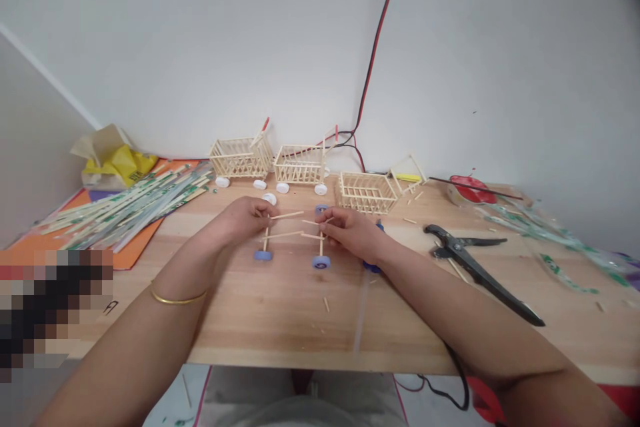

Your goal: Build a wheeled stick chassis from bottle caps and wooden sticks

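My left hand (246, 217) is closed in a pinch on the left wooden wheel axle (267, 240), a thin stick with a blue wheel (263, 255) at its near end. A white wheel (269, 199) shows by the fingertips; whether it sits on this axle I cannot tell. Pinched in my right hand (350, 230) is the right wooden wheel axle (321, 248), with blue wheels at both ends. Short thin sticks (284, 235) reach inward from each axle. The near pair almost meet in the middle, while the far pair stand apart. My fingers hide the joints.
Along the wall stand three small stick-built carts (300, 165). Wrapped sticks (145, 203) lie left on orange sheets. To the right are black-handled pliers (475, 267), a red bowl (473, 190) and plastic wrappers (560, 240). A blue object (373, 267) is partly behind my right wrist.
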The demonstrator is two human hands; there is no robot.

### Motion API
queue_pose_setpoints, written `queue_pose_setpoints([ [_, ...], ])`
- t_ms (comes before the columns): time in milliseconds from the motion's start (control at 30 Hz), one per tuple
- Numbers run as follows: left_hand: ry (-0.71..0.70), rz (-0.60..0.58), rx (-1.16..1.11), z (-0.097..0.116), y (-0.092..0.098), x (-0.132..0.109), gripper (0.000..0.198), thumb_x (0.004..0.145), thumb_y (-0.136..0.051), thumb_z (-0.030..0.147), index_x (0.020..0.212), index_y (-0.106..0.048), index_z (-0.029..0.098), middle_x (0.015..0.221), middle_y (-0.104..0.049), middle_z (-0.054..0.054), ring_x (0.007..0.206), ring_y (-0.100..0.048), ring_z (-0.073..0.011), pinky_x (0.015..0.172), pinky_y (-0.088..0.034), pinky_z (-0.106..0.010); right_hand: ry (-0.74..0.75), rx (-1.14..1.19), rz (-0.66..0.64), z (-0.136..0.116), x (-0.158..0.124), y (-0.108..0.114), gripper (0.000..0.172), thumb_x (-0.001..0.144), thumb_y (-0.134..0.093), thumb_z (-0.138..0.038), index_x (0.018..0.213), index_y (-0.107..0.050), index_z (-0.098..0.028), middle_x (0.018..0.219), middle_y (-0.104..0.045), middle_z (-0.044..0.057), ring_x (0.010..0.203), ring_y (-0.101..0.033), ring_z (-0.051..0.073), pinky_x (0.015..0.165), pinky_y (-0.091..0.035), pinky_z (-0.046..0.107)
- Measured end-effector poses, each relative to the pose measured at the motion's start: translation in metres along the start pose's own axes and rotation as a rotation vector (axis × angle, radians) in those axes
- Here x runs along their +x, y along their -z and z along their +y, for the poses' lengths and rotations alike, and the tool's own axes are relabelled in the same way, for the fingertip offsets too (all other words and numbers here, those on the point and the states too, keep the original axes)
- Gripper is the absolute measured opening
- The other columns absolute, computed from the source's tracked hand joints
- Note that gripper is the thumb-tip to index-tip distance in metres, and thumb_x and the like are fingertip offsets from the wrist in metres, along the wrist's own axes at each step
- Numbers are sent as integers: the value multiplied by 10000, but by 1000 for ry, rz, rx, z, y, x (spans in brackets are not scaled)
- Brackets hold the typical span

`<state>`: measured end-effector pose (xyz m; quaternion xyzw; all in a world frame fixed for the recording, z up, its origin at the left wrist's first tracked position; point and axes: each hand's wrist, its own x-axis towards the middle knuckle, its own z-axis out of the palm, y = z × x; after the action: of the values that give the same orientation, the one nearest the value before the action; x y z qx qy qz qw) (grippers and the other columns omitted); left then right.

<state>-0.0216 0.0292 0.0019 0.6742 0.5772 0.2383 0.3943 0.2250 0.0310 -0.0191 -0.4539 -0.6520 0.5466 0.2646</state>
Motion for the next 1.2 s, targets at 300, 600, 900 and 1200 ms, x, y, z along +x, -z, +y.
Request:
queue_pose_setpoints([
  [300,-83,-75,233,-6,-3,4,227,685,-527,290,771,-694,162,592,-541,20,558,-452,-112,518,-306,-202,15,-38,-52,3,0,0,141,794,-566,-308,868,-560,-188,667,-601,-25,489,-465,68,446,-324,181],
  [600,-246,-27,450,-6,-11,5,187,714,-501,179,782,-675,167,719,-536,-5,659,-512,-133,606,-362,-233,34,-166,-49,-1,0,-6,24,785,-526,-184,803,-540,-191,638,-599,-19,489,-477,89,453,-343,197],
  [900,-271,-28,475,9,-21,-3,98,731,-621,252,756,-658,165,760,-487,-7,711,-511,-147,667,-399,-260,201,-367,-12,1,0,-8,66,762,-515,-144,772,-572,-177,674,-569,-20,619,-501,111,579,-365,223],
  [1200,-500,-22,547,16,-40,-7,193,826,-549,188,967,-679,213,924,-608,-45,877,-569,-174,791,-429,-281,237,-439,-44,-1,0,-9,103,752,-507,-126,782,-598,-166,572,-464,-53,520,-400,86,507,-278,207],
])
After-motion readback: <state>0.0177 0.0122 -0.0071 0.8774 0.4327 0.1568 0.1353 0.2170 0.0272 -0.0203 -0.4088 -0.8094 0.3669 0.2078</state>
